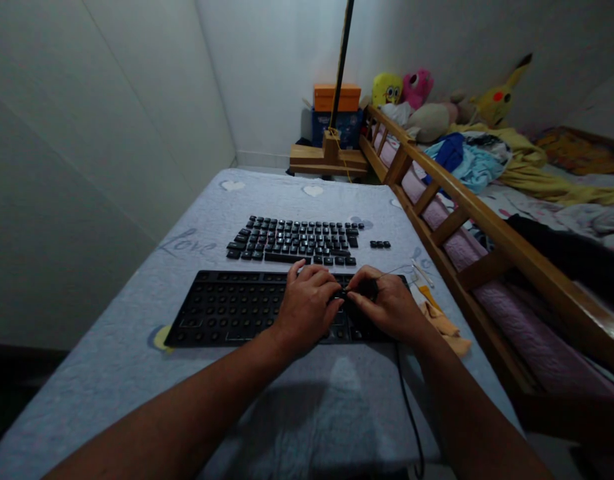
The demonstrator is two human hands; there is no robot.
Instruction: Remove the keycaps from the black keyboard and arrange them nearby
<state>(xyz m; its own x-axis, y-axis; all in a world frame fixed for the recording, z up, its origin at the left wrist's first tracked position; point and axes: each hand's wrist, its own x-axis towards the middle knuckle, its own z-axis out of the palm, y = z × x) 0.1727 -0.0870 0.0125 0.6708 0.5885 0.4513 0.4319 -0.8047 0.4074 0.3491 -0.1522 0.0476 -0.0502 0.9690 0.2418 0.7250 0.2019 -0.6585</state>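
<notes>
A black keyboard (pixel 227 308) lies in front of me, and its left and middle parts show bare key sockets. My left hand (pixel 309 300) rests on its right half, fingers curled and pressed together near the other hand's fingertips; anything between them is hidden. Pinched in my right hand (pixel 387 303) is a small dark tool (pixel 369 288) with what looks like thin wire sticking out behind it. Its tip is at the keyboard, close to my left fingers. Beyond the keyboard, removed black keycaps (pixel 297 239) lie in rows, with 3 small keycaps (pixel 380 245) apart at right.
An orange cloth (pixel 441 323) and thin white sticks (pixel 423 272) lie right of the keyboard. The keyboard's cable (pixel 409 407) runs toward me. A wooden bed rail (pixel 451 213) borders the sheet-covered surface (pixel 137 373) on the right; a wall (pixel 87 167) stands left.
</notes>
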